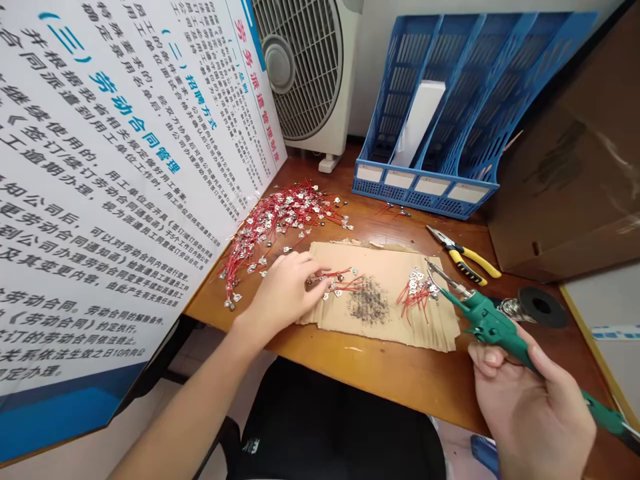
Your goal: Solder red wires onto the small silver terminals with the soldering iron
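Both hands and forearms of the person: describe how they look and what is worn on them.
The left hand is ungloved, with no ring or bracelet showing, and its forearm is bare down to the picture's edge. The right hand is ungloved too; its forearm is out of frame, so a sleeve there cannot be ruled out.

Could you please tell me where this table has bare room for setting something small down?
Bare tabletop shows between the cardboard sheet and the front edge, and behind the sheet, between the red-wired heap and the pliers. The right side is crowded: pliers, solder spool, and green soldering iron in the right hand.
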